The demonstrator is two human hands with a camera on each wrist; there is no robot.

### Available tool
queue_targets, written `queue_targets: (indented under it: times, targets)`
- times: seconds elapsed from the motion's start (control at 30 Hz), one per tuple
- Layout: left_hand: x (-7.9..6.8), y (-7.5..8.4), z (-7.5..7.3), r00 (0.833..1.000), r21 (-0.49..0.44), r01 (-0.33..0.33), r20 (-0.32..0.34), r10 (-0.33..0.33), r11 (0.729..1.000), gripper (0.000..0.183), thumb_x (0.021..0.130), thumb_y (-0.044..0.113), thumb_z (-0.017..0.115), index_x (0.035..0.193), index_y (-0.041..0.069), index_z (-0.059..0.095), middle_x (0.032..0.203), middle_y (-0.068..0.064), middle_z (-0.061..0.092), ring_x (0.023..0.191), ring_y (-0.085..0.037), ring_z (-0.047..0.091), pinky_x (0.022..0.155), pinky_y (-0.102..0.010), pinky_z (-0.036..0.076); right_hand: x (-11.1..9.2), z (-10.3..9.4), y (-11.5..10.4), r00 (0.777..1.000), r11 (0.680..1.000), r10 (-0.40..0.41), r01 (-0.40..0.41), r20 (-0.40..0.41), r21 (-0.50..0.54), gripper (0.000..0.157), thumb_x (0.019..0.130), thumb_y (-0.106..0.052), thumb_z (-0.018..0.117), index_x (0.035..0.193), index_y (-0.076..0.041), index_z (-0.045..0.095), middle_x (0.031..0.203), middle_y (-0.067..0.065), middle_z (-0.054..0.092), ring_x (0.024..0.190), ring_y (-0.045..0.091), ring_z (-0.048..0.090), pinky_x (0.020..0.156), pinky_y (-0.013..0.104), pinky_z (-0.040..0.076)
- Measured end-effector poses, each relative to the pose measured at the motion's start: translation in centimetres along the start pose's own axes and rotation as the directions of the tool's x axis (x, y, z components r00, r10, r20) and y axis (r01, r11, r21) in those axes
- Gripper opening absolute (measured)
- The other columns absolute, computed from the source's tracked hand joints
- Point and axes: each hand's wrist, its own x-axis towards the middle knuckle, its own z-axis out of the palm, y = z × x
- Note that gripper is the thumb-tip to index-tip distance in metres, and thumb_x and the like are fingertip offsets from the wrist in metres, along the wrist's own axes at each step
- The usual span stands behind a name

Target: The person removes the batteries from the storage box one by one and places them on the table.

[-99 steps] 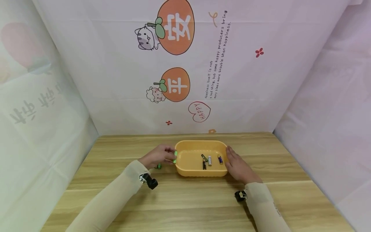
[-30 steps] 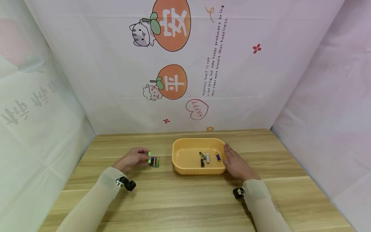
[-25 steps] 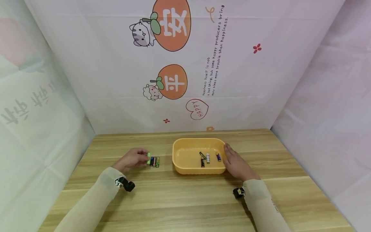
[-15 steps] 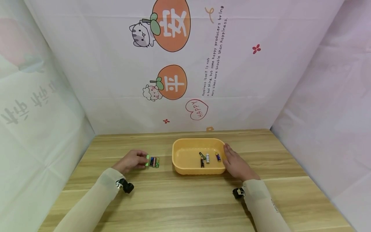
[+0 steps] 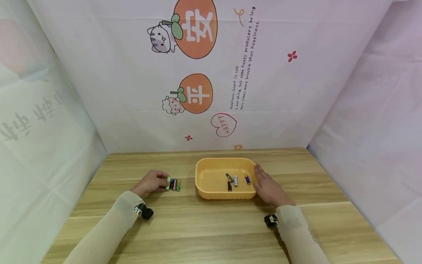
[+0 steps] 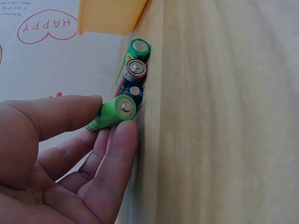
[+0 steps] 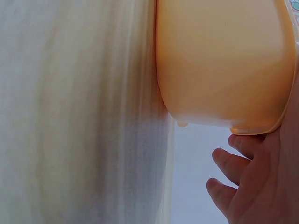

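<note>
My left hand [image 5: 151, 182] pinches a light green battery [image 6: 108, 115] between thumb and fingers. It is at the left end of a row of batteries on the table; a dark blue battery [image 6: 132, 92], a reddish one [image 6: 136, 69] and a green one [image 6: 139, 48] make up the rest. Right of the row stands a yellow plastic basin [image 5: 227, 195]. My right hand [image 5: 271, 190] rests against the basin's right end with its fingers fairly straight, as the right wrist view also shows.
Inside the basin lie several batteries: a white one [image 5: 235, 180], a black one [image 5: 229, 186], a dark green one [image 5: 229, 178] and a blue one [image 5: 247, 179]. The wood-grain table [image 5: 211, 231] meets a printed cloth backdrop [image 5: 263, 124] behind the basin.
My left hand has gone from the basin's left rim leftward with the light green battery, then down beside the row. My right hand has stayed at the basin's right end.
</note>
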Motion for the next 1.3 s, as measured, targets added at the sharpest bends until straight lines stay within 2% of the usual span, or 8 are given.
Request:
queue_targets:
  times: [0.2,0.3,0.37,0.5,0.63,0.87,1.07,1.3]
  targets:
    - [0.1,0.3,0.0,1.0,0.016,0.012,-0.023,-0.012,1.0,0.039,0.092,0.001,0.064,0.128,-0.009,0.053,0.112,-0.02,0.059,0.091,-0.025,0.064,0.074,-0.037,0.058,0.0,0.0,0.0,1.0,1.0,-0.005,0.005,0.002,0.001,0.06,0.103,-0.019,0.035,0.153,0.004,0.01,0.159,0.021,0.008,0.142,0.042,0.018,0.113,0.055,0.021]
    - [0.2,0.3,-0.1,0.999,0.084,-0.012,-0.031,0.015,0.996,0.033,0.093,0.001,0.06,0.124,-0.01,0.055,0.109,-0.02,0.06,0.089,-0.025,0.064,0.073,-0.037,0.058,0.0,-0.1,0.0,1.0,1.0,-0.001,0.001,0.007,0.007,0.06,0.103,-0.02,0.034,0.153,0.003,0.01,0.16,0.019,0.007,0.142,0.04,0.017,0.113,0.055,0.021]
    - [0.2,0.3,-0.1,0.997,0.199,-0.039,-0.053,0.05,0.979,0.027,0.094,0.002,0.059,0.119,-0.009,0.059,0.102,-0.017,0.062,0.082,-0.023,0.064,0.068,-0.034,0.057,-0.1,-0.1,0.0,1.0,1.0,0.0,0.0,0.006,0.008,0.06,0.103,-0.02,0.034,0.153,0.003,0.01,0.16,0.019,0.007,0.143,0.04,0.017,0.113,0.055,0.021]
    - [0.3,0.5,0.1,0.99,0.393,-0.072,-0.081,0.113,0.917,0.025,0.091,0.0,0.055,0.113,-0.007,0.063,0.088,-0.01,0.063,0.068,-0.02,0.058,0.057,-0.031,0.05,-0.1,-0.1,0.0,1.0,1.0,0.004,-0.004,0.006,0.014,0.06,0.104,-0.019,0.035,0.153,0.003,0.01,0.16,0.018,0.006,0.143,0.04,0.017,0.114,0.053,0.02]
    - [0.3,0.9,0.5,0.988,0.41,-0.07,-0.097,0.12,0.909,0.023,0.09,0.002,0.059,0.111,-0.006,0.064,0.086,-0.009,0.062,0.066,-0.02,0.057,0.057,-0.031,0.049,0.0,-0.1,-0.1,1.0,1.0,0.0,0.0,0.005,0.01,0.06,0.103,-0.019,0.036,0.153,0.004,0.011,0.16,0.019,0.007,0.143,0.04,0.017,0.114,0.053,0.02]
    - [0.2,1.8,1.9,0.98,0.535,-0.072,-0.119,0.159,0.842,0.025,0.089,0.014,0.067,0.109,0.0,0.067,0.098,-0.008,0.064,0.085,-0.022,0.057,0.077,-0.04,0.051,-0.1,0.0,-0.1,1.0,1.0,-0.004,0.004,0.0,0.002,0.06,0.103,-0.019,0.036,0.153,0.004,0.011,0.16,0.019,0.007,0.143,0.04,0.016,0.113,0.054,0.02]
    - [-0.1,1.9,2.0,0.984,0.53,-0.056,-0.114,0.137,0.846,0.022,0.087,0.01,0.07,0.107,0.001,0.067,0.094,-0.007,0.062,0.082,-0.022,0.056,0.075,-0.038,0.05,0.2,0.2,-0.6,1.0,1.0,-0.005,0.005,0.011,-0.014,0.061,0.103,-0.02,0.035,0.153,0.004,0.009,0.16,0.018,0.005,0.143,0.039,0.016,0.114,0.054,0.02]
    - [0.1,1.1,1.1,0.986,0.47,-0.054,-0.114,0.121,0.881,0.02,0.085,0.008,0.072,0.103,0.0,0.067,0.092,-0.008,0.063,0.08,-0.021,0.057,0.07,-0.034,0.051,0.6,0.5,-2.0,0.999,0.999,-0.029,0.029,0.019,-0.019,0.062,0.102,-0.02,0.036,0.152,0.005,0.011,0.16,0.019,0.008,0.144,0.037,0.014,0.114,0.054,0.019]
